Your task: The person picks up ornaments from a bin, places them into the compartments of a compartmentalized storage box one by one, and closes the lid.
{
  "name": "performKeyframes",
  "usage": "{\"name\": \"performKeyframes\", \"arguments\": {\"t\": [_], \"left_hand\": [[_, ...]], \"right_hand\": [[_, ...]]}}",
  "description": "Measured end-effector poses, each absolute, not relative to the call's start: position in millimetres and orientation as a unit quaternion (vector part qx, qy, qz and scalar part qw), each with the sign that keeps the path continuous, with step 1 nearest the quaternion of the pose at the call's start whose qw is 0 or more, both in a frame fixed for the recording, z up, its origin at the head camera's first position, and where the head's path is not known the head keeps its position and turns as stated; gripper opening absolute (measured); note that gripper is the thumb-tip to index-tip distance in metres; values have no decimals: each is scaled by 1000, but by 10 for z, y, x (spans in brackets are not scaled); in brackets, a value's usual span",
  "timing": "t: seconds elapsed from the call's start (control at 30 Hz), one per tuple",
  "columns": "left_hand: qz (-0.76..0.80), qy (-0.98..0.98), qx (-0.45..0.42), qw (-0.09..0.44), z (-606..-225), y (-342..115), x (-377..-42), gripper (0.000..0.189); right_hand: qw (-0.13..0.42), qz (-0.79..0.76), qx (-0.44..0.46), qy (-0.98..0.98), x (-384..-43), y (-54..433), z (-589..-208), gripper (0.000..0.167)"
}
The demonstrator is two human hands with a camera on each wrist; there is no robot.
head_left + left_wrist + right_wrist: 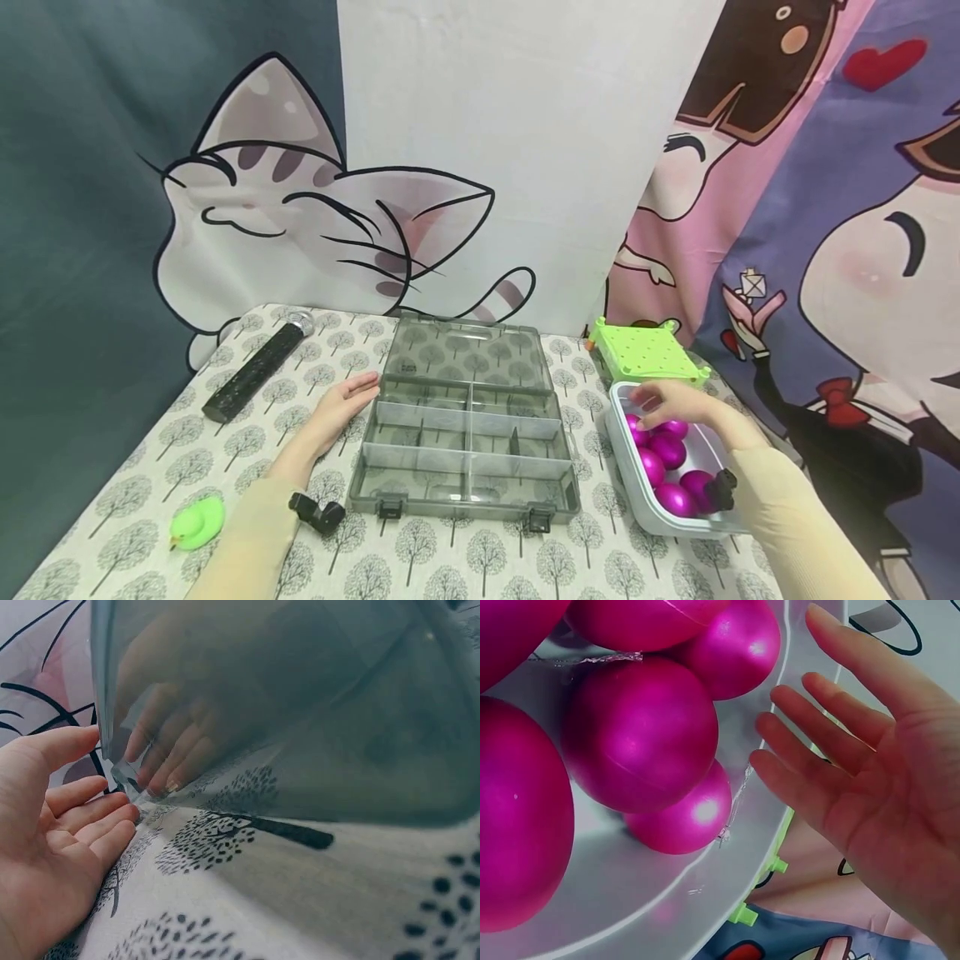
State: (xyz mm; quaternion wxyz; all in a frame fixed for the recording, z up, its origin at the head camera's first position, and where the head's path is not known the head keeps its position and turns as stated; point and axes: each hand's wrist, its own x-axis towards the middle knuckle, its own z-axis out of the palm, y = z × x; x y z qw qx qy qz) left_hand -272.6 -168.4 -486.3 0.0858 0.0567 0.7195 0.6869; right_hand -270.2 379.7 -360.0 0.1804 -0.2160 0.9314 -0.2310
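Observation:
A grey see-through compartment box [465, 357] lies on the table with its lid folded back; clear dividers split its base. At its left side is my left hand [339, 417], fingers extended and fingertips right at the box's edge. In the left wrist view, the hand [67, 851] is beside the tinted plastic wall [337, 750], palm showing. A pale blue-grey tub [628, 475] on the right holds several shiny magenta balls [667, 451]. Over its far end hovers my right hand [678, 402]; in the right wrist view its relaxed, spread fingers hold nothing, near the balls [641, 735].
Behind the tub stands a bright green perforated rack [648, 352]. A black microphone [255, 371] with a silver head lies at the back left, and a green rubber duck [197, 523] sits at the front left. A printed cloth [487, 250] hangs behind the table.

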Motion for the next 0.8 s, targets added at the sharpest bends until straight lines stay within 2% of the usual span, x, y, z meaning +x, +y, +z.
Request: {"name": "performKeyframes", "arguments": {"t": [0.53, 0.8], "left_hand": [[669, 735, 70, 88, -4879, -1702, -2718, 58], [663, 740, 66, 93, -4865, -1689, -2695, 59]], "right_hand": [[239, -187, -208, 930, -2780, 3739, -3658, 59], [254, -164, -205, 931, -2780, 3708, -3689, 57]]}}
